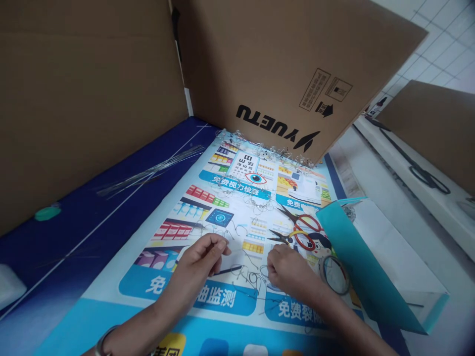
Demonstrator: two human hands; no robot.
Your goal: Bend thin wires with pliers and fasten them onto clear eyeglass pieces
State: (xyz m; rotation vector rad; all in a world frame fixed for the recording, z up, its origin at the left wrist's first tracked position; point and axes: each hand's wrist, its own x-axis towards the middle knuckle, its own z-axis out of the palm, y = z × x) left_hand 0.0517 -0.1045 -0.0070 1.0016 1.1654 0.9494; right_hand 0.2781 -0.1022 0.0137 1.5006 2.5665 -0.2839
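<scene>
My left hand (204, 254) is closed in a pinch above the printed sheet (98, 296), thumb against the fingers; what lies between them is too fine to make out. Thin bent wires (252, 279) lie between my hands, and a dark thin rod (230, 270) shows just below the left fingers. Curled in a loose fist, my right hand (287, 269) is beside these wires, its grip hidden. Just beyond it lie yellow-and-red-handled pliers (280, 237) and red-handled scissors (308, 222), both with dark jaws. A roll of tape (334, 275) sits beside my right wrist.
Tall cardboard panels (297, 54) wall off the back and left. Many twisted wire pieces (267, 148) line the back panel's foot. A bundle of straight wires (152, 170) lies left, near a green lump (48, 212). An open teal box (363, 267) stands right.
</scene>
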